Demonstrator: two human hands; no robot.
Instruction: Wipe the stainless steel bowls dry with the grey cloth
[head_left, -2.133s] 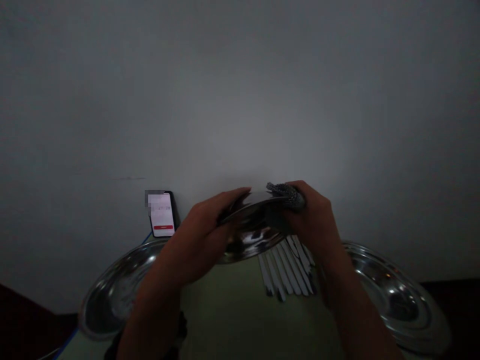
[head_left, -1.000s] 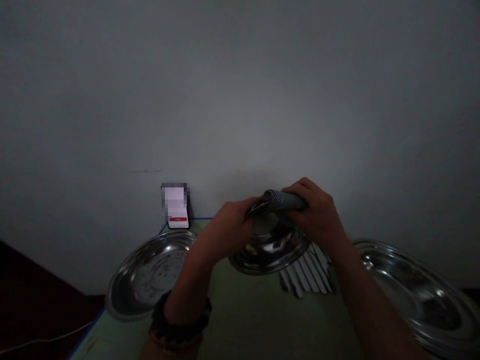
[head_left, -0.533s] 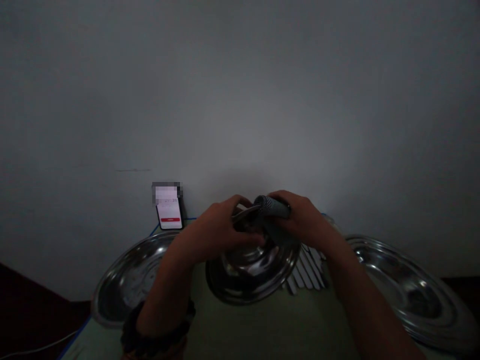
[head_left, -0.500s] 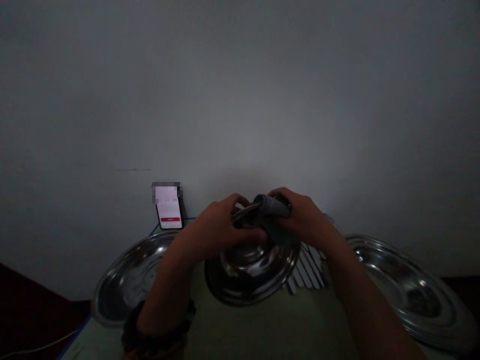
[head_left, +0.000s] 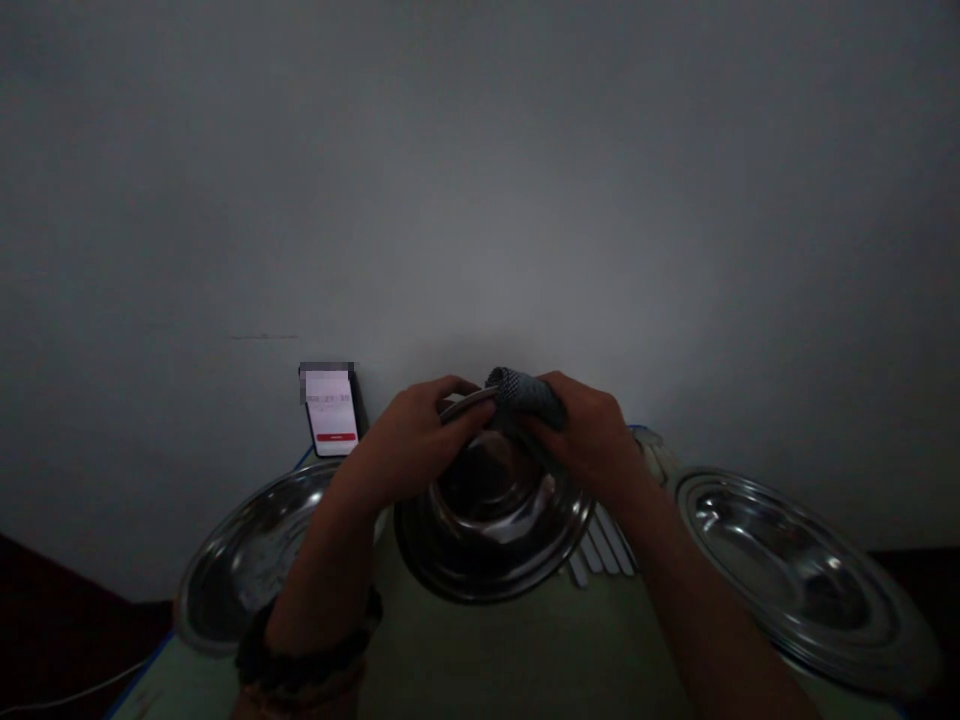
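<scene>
My left hand pinches a slim, curved metal utensil between thumb and fingers; its exact kind cannot be made out. In my right hand is a bunched grey checked cloth, wrapped around the utensil's right end, which is hidden. Both hands are raised over a shiny metal bowl on the table, and part of the cloth hangs toward its right side. Several flat metal cutlery handles lie side by side, just right of the bowl, partly covered by my right forearm.
A large metal basin stands at the left, partly behind my left arm. Stacked oval metal trays are at the right. A lit phone leans on the grey wall. The table has blue edging.
Both hands, with the utensil and cloth, have shifted slightly left. The cloth has slid along the utensil, and more of the bowl's inside shows beneath the hands.
</scene>
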